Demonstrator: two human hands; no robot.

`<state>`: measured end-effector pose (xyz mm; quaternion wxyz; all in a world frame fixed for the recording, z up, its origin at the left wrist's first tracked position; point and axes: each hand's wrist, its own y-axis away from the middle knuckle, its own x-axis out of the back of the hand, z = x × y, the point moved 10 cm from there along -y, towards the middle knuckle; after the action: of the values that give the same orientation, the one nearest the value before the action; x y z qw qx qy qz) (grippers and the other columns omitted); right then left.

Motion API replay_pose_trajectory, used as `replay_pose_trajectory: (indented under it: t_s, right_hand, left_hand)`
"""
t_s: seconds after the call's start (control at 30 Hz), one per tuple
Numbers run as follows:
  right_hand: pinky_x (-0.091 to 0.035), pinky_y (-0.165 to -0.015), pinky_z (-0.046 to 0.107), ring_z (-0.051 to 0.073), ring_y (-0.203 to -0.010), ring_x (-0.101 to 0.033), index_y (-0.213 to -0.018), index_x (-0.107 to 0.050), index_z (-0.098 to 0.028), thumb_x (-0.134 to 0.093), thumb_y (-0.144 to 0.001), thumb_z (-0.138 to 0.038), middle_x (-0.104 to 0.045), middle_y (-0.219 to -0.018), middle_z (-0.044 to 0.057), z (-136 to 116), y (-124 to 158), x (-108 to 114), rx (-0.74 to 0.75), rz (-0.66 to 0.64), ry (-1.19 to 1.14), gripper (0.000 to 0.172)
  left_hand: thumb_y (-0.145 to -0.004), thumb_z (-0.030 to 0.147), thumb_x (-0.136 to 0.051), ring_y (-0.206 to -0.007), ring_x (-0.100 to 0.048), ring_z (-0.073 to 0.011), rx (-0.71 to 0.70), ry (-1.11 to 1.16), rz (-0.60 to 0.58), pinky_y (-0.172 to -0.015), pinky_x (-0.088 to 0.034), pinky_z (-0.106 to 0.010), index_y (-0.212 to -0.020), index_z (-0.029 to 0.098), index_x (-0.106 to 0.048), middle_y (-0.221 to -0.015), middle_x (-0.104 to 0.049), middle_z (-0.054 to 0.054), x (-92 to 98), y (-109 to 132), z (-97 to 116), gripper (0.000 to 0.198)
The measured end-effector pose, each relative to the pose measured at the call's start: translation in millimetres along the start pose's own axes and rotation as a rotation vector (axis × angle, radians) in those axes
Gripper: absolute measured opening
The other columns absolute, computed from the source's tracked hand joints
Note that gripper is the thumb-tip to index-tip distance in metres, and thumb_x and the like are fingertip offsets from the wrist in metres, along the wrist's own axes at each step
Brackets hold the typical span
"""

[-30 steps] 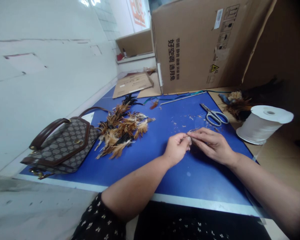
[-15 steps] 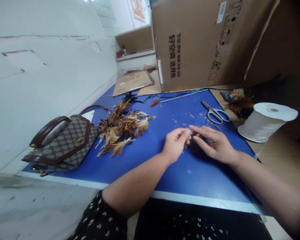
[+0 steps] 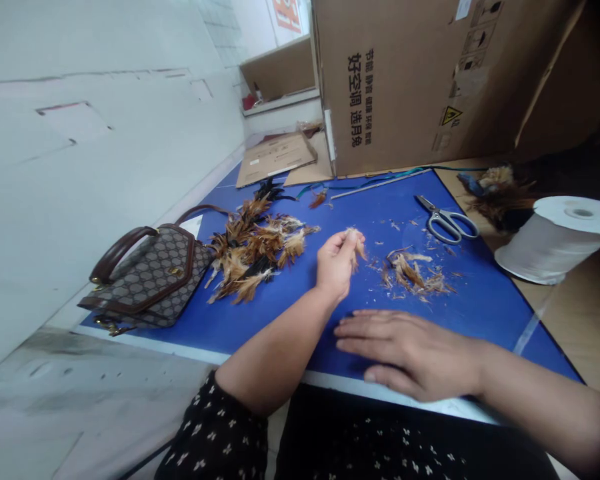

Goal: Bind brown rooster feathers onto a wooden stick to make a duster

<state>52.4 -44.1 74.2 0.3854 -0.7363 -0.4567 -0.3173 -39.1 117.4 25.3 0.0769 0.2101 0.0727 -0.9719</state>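
Pinching feathers (image 3: 361, 251), left hand (image 3: 334, 264) sits well inside table edge (image 3: 334, 382).

Pale wall (image 3: 130, 140): 10 o'clock (its surface carries dark, broken lines). Tiled wall section (image 3: 220, 33): 11 o'clock. Blue tabletop (image 3: 350, 213): centre; wood-grain surface (image 3: 590, 327) adjoining at 4 o'clock. Grey floor (image 3: 40, 407): 8 o'clock. Deep shadow: 2 o'clock.
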Motion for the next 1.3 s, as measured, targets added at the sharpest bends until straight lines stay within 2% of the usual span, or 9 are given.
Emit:
replay_pose_trajectory:
  t_s: [0.1, 0.2, 0.57, 0.67, 0.77, 0.87, 1.0, 1.17, 1.3]
  right_hand:
    - [-0.031, -0.125, 0.046, 0.027, -0.15, -0.038, -0.157, -0.043, -0.021, -0.059, -0.099, -0.044, -0.042, -0.16, 0.012, -3.1, -2.7, -27.1, 0.014, -0.127, -0.043, 0.065]
    - [-0.022, -0.128, 0.05, 0.028, -0.152, -0.032, -0.161, -0.035, -0.02, -0.059, -0.098, -0.048, -0.038, -0.162, 0.013, 23.0, 1.9, -34.1, -0.042, -0.097, -0.006, 0.072]
    - [-0.033, -0.122, 0.059, 0.034, -0.15, -0.036, -0.157, -0.043, -0.016, -0.053, -0.101, -0.045, -0.041, -0.16, 0.016, 141.0, 39.0, 32.0, -0.381, 0.202, 0.315, 0.063]
    - [-0.039, -0.119, 0.056, 0.031, -0.141, -0.051, -0.15, -0.052, -0.018, -0.052, -0.103, -0.034, -0.058, -0.148, 0.015, 129.5, 39.3, 45.3, -0.314, 0.29, 0.327, 0.049]
    - [-0.053, -0.104, 0.05, 0.026, -0.111, -0.07, -0.132, -0.066, -0.023, -0.057, -0.1, -0.027, -0.075, -0.117, 0.011, 101.0, 40.1, 62.2, -0.221, 0.51, 0.307, 0.033]
    - [-0.059, -0.085, 0.042, 0.023, -0.087, -0.071, -0.117, -0.071, -0.026, -0.062, -0.097, -0.024, -0.075, -0.094, 0.007, 85.2, 47.1, 74.9, -0.234, 0.694, 0.271, 0.022]
    - [-0.058, -0.083, 0.039, 0.022, -0.086, -0.07, -0.11, -0.069, -0.024, -0.063, -0.096, -0.026, -0.073, -0.096, 0.008, 89.8, 63.6, 88.9, -0.343, 0.847, 0.188, 0.015]
    - [-0.057, -0.086, 0.038, 0.021, -0.091, -0.068, -0.123, -0.069, -0.023, -0.064, -0.096, -0.031, -0.071, -0.1, 0.008, 97.0, 58.3, 89.8, -0.312, 0.736, -0.028, 0.028]
    - [-0.055, -0.087, 0.038, 0.02, -0.089, -0.067, -0.109, -0.078, -0.024, -0.063, -0.098, -0.032, -0.072, -0.091, 0.007, 92.7, 48.0, 89.2, -0.228, 0.622, -0.134, 0.02]
  left_hand:
    - [-0.08, 0.045, -0.08, -0.068, -0.062, -0.0087, -0.012, 0.0, 0.019, -0.067, -0.05, -0.022, -0.089, 0.015, -0.071, -0.084, -0.071, -0.004, 1.0, 1.2, -0.8, 0.033]
    - [-0.083, 0.046, -0.078, -0.069, -0.063, -0.0095, -0.009, -0.035, 0.015, -0.065, -0.049, -0.022, -0.09, 0.016, -0.071, -0.083, -0.071, -0.004, 0.5, 3.7, -2.5, 0.032]
    - [-0.081, 0.045, -0.079, -0.073, -0.064, -0.01, -0.019, -0.026, 0.01, -0.073, -0.05, -0.024, -0.09, 0.016, -0.071, -0.084, -0.071, -0.003, -1.6, 6.5, -3.6, 0.032]
    - [-0.082, 0.044, -0.078, -0.077, -0.065, -0.0105, -0.023, -0.05, -0.004, -0.076, -0.051, -0.024, -0.09, 0.016, -0.072, -0.086, -0.072, -0.004, -2.8, 7.9, -5.0, 0.03]
    - [-0.083, 0.044, -0.077, -0.075, -0.064, -0.0107, 0.003, -0.094, -0.079, -0.073, -0.05, -0.023, -0.089, 0.016, -0.073, -0.085, -0.072, -0.004, -9.9, 11.9, -9.9, 0.028]
    - [-0.081, 0.046, -0.077, -0.067, -0.061, -0.0102, 0.097, -0.135, -0.202, -0.065, -0.049, -0.023, -0.089, 0.016, -0.074, -0.077, -0.07, -0.002, -22.0, 19.9, -22.2, 0.032]
    - [-0.079, 0.049, -0.079, -0.061, -0.06, -0.0095, 0.228, -0.158, -0.346, -0.064, -0.049, -0.024, -0.089, 0.013, -0.073, -0.074, -0.069, -0.003, -35.9, 33.6, -36.1, 0.037]
    - [-0.076, 0.049, -0.082, -0.055, -0.058, -0.0093, 0.409, -0.144, -0.527, -0.054, -0.047, -0.023, -0.089, 0.011, -0.07, -0.073, -0.067, -0.004, -47.6, 50.7, -50.2, 0.042]
    - [-0.074, 0.046, -0.085, -0.055, -0.059, -0.0077, 0.489, -0.107, -0.571, -0.055, -0.046, -0.021, -0.09, 0.01, -0.07, -0.072, -0.067, -0.003, -47.3, 55.0, -58.1, 0.041]
